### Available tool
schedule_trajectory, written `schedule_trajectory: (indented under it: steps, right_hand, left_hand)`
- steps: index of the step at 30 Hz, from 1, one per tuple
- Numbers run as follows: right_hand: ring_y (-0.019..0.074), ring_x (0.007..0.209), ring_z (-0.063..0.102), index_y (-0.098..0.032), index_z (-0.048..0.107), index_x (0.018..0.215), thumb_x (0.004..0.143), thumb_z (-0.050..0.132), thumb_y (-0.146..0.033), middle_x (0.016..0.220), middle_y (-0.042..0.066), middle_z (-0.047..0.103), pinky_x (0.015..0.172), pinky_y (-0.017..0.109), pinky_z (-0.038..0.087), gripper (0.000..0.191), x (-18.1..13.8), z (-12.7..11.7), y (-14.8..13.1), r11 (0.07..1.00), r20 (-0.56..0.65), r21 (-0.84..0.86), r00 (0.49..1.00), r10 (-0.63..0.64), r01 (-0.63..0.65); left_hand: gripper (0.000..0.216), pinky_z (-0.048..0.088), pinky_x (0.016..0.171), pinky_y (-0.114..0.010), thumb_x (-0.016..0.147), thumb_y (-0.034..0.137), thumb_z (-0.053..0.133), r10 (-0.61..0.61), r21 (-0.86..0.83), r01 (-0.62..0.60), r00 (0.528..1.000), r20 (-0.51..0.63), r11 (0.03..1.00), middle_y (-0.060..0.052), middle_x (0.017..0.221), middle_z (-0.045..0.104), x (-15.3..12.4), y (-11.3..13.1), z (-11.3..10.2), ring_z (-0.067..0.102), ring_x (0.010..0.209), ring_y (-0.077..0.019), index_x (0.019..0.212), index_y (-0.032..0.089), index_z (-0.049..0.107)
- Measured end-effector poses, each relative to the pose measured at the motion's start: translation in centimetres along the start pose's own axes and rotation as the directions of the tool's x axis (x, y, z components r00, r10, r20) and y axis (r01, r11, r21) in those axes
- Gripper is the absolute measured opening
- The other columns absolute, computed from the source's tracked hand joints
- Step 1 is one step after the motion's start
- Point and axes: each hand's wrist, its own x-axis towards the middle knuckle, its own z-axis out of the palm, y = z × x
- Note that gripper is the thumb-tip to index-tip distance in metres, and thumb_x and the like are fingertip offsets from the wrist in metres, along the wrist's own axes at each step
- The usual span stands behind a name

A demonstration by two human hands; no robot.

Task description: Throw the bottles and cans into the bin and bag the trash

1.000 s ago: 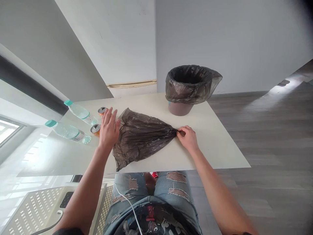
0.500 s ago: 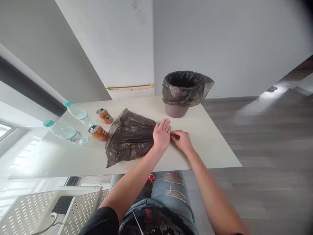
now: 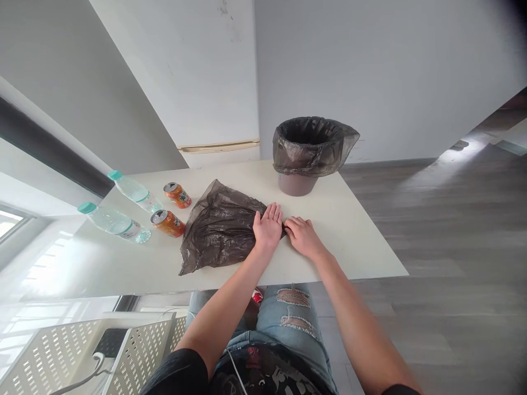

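Note:
A dark, see-through garbage bag (image 3: 222,227) lies fanned out on the white table (image 3: 349,241), its folds narrowing toward the right. My left hand (image 3: 268,227) rests palm up on the narrow part, fingers stretched out and holding nothing. Just right of it, my right hand (image 3: 303,236) has its fingers closed on the gathered end of the bag. Most of that end is hidden by both hands. Behind them stands a brown trash bin (image 3: 295,185), lined with another dark bag (image 3: 310,156) folded over its rim.
Two orange soda cans (image 3: 168,223) stand left of the bag. Farther left are two clear plastic bottles (image 3: 115,224) with teal caps. A white perforated basket (image 3: 142,351) is below the table's front left edge. A white fridge (image 3: 197,71) stands behind the table.
My right hand has shifted slightly left, closer to my left hand, with its fingers curled further over the bag's end. The bag's near edge has drawn in a little.

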Motion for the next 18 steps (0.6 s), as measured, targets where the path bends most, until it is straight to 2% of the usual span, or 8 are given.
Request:
schedule_trajectory:
  steps: [5,10,14,18]
  right_hand:
    - [0.0250,0.098,0.060,-0.022,0.061,0.097,0.106,0.041,-0.017,0.104,0.009,0.070,0.083,0.037,0.036,0.023,-0.4,-0.4,-0.1,0.999,0.019,-0.026,1.000,-0.025,0.025]
    - [0.0244,0.095,0.060,-0.022,0.060,0.094,0.107,0.039,-0.020,0.098,0.008,0.068,0.083,0.037,0.037,0.025,-2.2,-1.4,0.9,1.000,0.044,-0.023,0.999,-0.013,0.014]
    - [0.0250,0.096,0.062,-0.023,0.059,0.095,0.107,0.039,-0.022,0.096,0.007,0.067,0.083,0.038,0.039,0.024,-4.7,-2.2,3.0,0.999,0.025,-0.033,1.000,0.015,-0.015]
    - [0.0255,0.093,0.062,-0.023,0.060,0.097,0.108,0.040,-0.025,0.097,0.008,0.067,0.081,0.038,0.041,0.023,-7.6,-3.6,6.2,0.997,-0.030,-0.036,0.997,0.071,-0.072]
  left_hand:
    - [0.077,0.042,0.125,-0.051,0.106,0.051,0.004,0.013,-0.240,-0.031,0.997,-0.078,0.970,-0.019,0.176,0.027,0.0,1.0,-1.6,0.039,0.159,-0.0254,0.168,0.012,0.026]
    - [0.068,0.042,0.125,-0.048,0.106,0.046,0.019,-0.017,-0.404,-0.036,0.992,-0.128,0.914,-0.019,0.174,0.032,0.0,1.8,-3.4,0.043,0.157,-0.0248,0.163,0.013,0.036]
    - [0.064,0.043,0.125,-0.048,0.105,0.042,0.028,-0.030,-0.456,-0.049,0.986,-0.163,0.889,-0.016,0.173,0.036,0.1,2.6,-4.9,0.044,0.156,-0.0245,0.162,0.017,0.039]
    - [0.061,0.045,0.123,-0.044,0.104,0.037,0.031,-0.040,-0.526,-0.083,0.975,-0.219,0.847,-0.014,0.173,0.037,0.3,3.4,-6.2,0.046,0.155,-0.0223,0.160,0.017,0.041]
